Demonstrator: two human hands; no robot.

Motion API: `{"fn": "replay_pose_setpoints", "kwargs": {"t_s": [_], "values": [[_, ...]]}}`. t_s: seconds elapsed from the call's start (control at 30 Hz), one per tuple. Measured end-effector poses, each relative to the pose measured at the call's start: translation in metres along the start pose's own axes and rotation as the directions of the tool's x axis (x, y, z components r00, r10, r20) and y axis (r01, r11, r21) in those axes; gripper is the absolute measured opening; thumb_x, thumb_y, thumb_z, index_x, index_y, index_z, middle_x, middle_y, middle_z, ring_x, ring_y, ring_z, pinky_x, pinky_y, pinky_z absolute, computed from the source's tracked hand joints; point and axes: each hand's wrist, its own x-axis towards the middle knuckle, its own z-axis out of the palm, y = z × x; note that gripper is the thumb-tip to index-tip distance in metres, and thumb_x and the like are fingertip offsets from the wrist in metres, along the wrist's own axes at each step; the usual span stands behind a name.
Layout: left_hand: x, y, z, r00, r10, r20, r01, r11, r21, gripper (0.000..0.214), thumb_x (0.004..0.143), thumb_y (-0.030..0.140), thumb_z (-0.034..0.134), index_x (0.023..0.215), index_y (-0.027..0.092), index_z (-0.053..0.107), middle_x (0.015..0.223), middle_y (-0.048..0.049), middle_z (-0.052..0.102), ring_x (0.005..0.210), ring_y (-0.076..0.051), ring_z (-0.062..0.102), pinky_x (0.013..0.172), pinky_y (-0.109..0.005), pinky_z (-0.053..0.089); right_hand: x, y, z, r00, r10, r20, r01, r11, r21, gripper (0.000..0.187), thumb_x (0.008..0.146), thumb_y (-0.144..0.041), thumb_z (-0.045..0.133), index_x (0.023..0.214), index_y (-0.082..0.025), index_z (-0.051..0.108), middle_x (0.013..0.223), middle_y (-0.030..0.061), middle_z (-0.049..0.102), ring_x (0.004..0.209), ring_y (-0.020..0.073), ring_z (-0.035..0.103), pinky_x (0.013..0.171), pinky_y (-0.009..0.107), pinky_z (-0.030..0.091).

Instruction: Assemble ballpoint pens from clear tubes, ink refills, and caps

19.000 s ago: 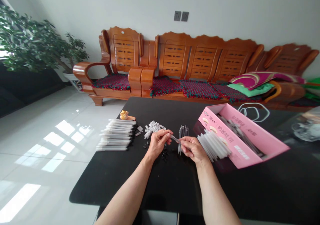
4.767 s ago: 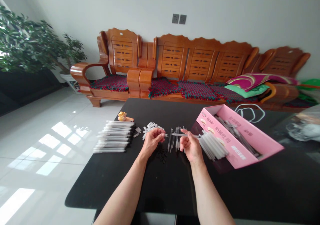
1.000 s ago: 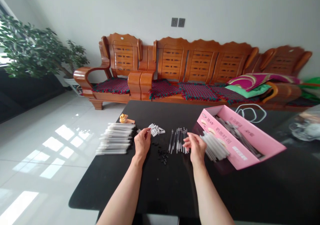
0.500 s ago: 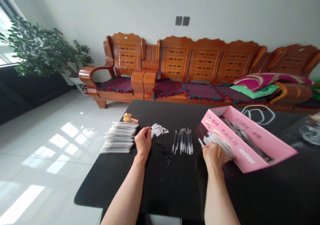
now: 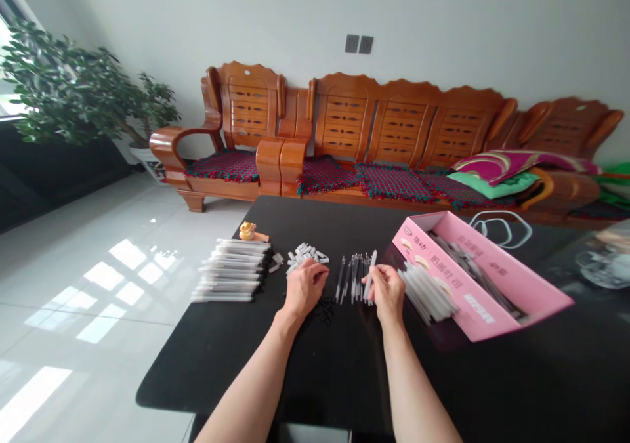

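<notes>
My right hand [image 5: 388, 290] is closed on a clear pen barrel [image 5: 370, 271] that points up and away, beside a row of thin ink refills [image 5: 352, 274] lying on the black table [image 5: 319, 371]. My left hand [image 5: 305, 285] rests with curled fingers over small black parts [image 5: 325, 312], just below a heap of white pen caps [image 5: 305, 256]; what it pinches is hidden. A loose pile of clear barrels [image 5: 427, 292] lies right of my right hand.
A stack of finished white pens [image 5: 231, 275] lies at the table's left edge, with a small yellow figure [image 5: 247, 231] behind it. An open pink box [image 5: 485, 279] with dark refills stands at the right. A wooden sofa [image 5: 394, 141] and a potted plant [image 5: 73, 88] are behind.
My right hand has come back left from the barrel pile with one clear barrel. My left hand has shifted right from the stacked pens to the small black parts.
</notes>
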Motion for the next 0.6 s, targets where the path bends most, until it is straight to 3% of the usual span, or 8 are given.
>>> {"fn": "replay_pose_setpoints", "kwargs": {"t_s": [0.1,0.2,0.37,0.6], "values": [[-0.003,0.013,0.013,0.989,0.029,0.142,-0.042,0.996,0.084,0.012,0.085,0.024,0.062,0.083,0.023,0.073,0.084,-0.0031,0.066,0.079,-0.015,0.062,0.072,-0.025,0.046,-0.001,0.002,0.007,1.0,-0.018,-0.006,0.018,0.986,0.163,0.038,0.072,-0.044,0.074,0.089,-0.015,0.059,0.062,0.003,0.071,0.031,0.0093,0.05,0.031,0.018,0.033],[-0.005,0.02,0.024,0.977,0.012,0.214,-0.057,0.977,0.205,0.009,0.078,0.027,0.068,0.083,0.021,0.071,0.085,-0.0048,0.065,0.086,-0.02,0.062,0.077,-0.03,0.045,0.0,0.002,0.008,1.0,-0.016,-0.003,0.016,0.976,0.218,0.038,0.07,-0.039,0.075,0.092,-0.013,0.06,0.064,0.0045,0.072,0.033,0.0086,0.052,0.029,0.015,0.031],[-0.006,0.023,0.029,0.969,-0.067,0.24,-0.02,0.94,0.341,0.01,0.078,0.027,0.066,0.081,0.018,0.066,0.085,-0.0069,0.065,0.086,-0.022,0.062,0.076,-0.033,0.044,0.002,0.003,0.007,0.999,-0.002,0.04,-0.008,0.968,0.25,0.035,0.07,-0.035,0.075,0.092,-0.012,0.061,0.065,0.0038,0.072,0.034,0.0089,0.054,0.028,0.015,0.033],[-0.007,0.02,0.03,0.974,-0.052,0.221,-0.053,0.895,0.444,0.014,0.083,0.021,0.053,0.08,0.015,0.065,0.083,-0.0105,0.066,0.084,-0.025,0.064,0.077,-0.036,0.044,-0.002,0.002,0.008,0.997,0.012,0.081,-0.036,0.953,0.299,0.034,0.069,-0.033,0.077,0.093,-0.012,0.063,0.065,0.0039,0.072,0.034,0.0107,0.057,0.031,0.018,0.04]]}}
